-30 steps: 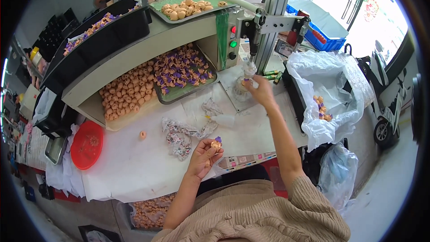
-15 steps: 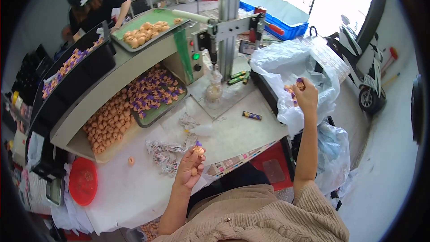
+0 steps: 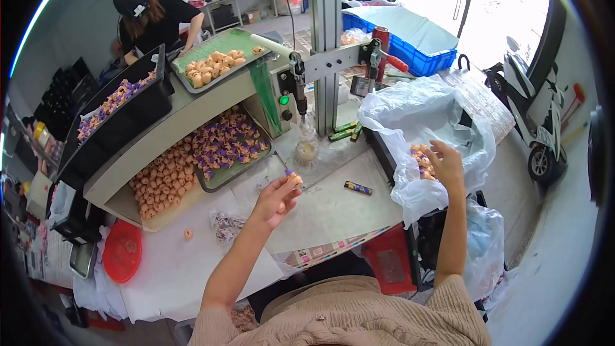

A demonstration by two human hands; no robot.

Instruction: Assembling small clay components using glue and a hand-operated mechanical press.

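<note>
My left hand [image 3: 272, 204] is closed around a small doll figure [image 3: 296, 180] with a peach head and a purple part, held above the table near the press. A second peach ball-shaped head [image 3: 281, 207] is tucked against its lower fingers. My right hand [image 3: 450, 165] hovers at the white plastic liner [image 3: 403, 106] of a dark box, fingers bent and apart, with nothing visible in them. Just beside those fingers lies a small pile of peach-and-purple figures [image 3: 421, 159] on the liner.
A bench press [image 3: 300, 86] with a clear fixture [image 3: 307, 148] stands ahead. Batteries [image 3: 358, 188] lie nearby. Left are a tray of figures [image 3: 234, 144], piled heads [image 3: 160, 186] and a red basin [image 3: 122, 253]. Another person [image 3: 154, 22] works beyond the shelf.
My right hand has let go of a figure, opening over the liner and moving slightly lower. My left hand has moved up and right towards the press, still holding its figure.
</note>
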